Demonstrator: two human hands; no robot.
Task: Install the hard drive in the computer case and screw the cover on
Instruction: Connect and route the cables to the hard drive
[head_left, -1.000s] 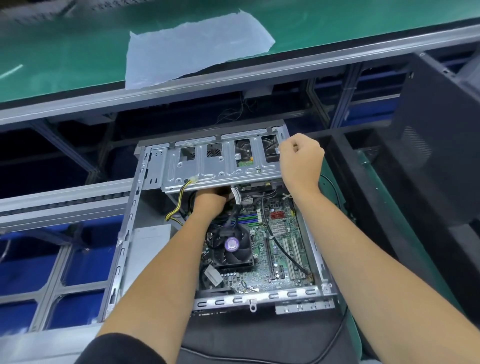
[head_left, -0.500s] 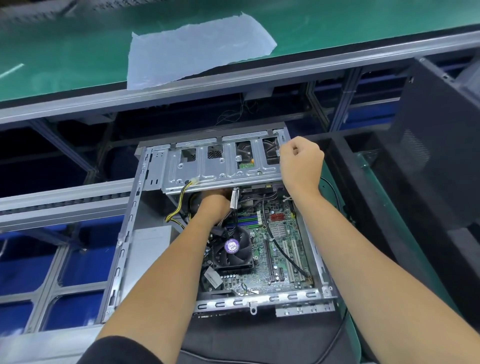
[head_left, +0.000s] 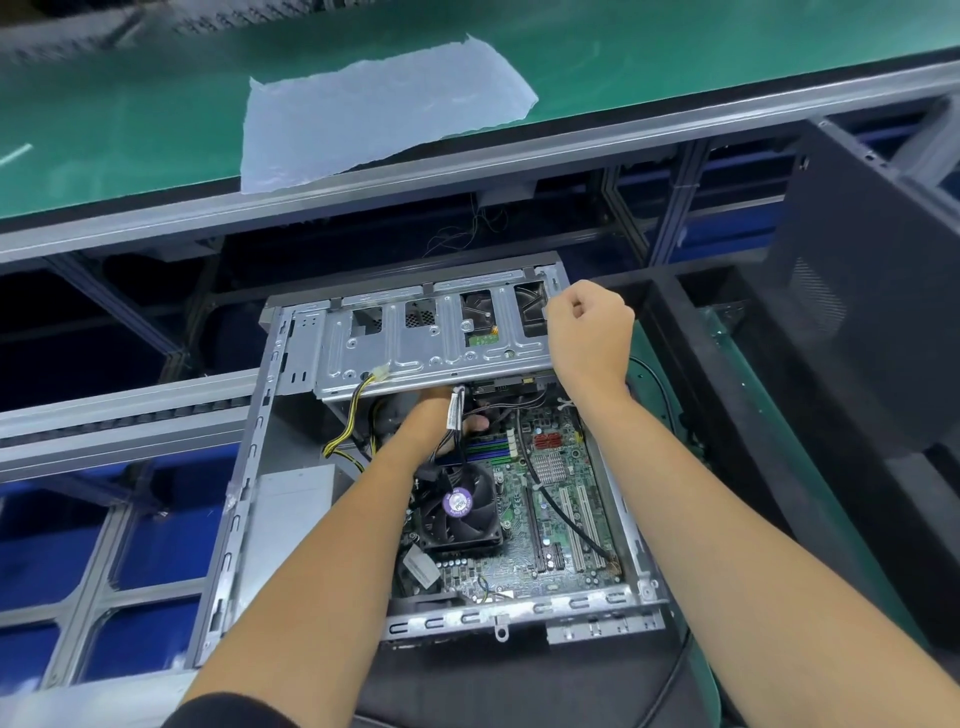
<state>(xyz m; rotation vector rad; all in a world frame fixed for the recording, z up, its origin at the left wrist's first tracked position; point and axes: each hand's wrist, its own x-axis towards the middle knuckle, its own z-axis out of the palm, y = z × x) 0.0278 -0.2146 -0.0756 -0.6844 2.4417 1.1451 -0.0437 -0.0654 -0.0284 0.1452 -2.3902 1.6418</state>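
Grey sheet steel makes up the computer case (head_left: 244, 483), which lies open on its side, its long axis running away from the person. Across its far end sits the drive cage (head_left: 415, 353), long axis left to right, its near edge tilted up above the motherboard (head_left: 550, 499). A hard drive (head_left: 480, 325) shows only through the cage's cut-outs, so which way it points cannot be told. The right hand (head_left: 589, 332) is curled in a fist at the cage's right end, gripping its edge. The left hand (head_left: 441, 415) reaches under the cage among cables, fingers hidden; its grip cannot be told. A black side cover (head_left: 852, 291) stands to the right
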